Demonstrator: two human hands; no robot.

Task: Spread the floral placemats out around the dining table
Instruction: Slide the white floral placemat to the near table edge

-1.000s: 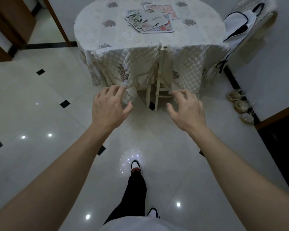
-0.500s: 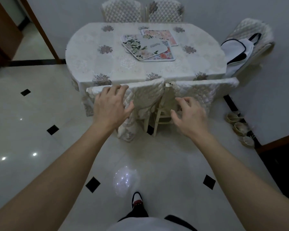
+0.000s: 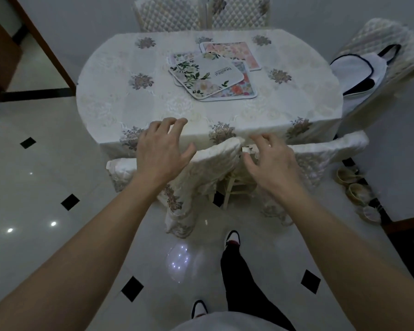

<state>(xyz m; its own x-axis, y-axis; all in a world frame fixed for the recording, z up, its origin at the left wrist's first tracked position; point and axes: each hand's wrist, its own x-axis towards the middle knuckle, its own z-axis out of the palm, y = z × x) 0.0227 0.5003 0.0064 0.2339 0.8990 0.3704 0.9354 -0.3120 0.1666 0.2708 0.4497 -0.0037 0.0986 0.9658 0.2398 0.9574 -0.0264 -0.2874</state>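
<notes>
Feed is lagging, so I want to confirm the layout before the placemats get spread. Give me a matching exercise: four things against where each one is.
Things:
1. stack of placemats
2. left hand
3. white bag
4. slippers

Places:
A. on the floor by the right wall
B. hanging on the chair at the table's right end
C. piled at the far middle of the table
D. open, above the near left chair back

Pairs: 1-C, 2-D, 3-B, 4-A
</notes>
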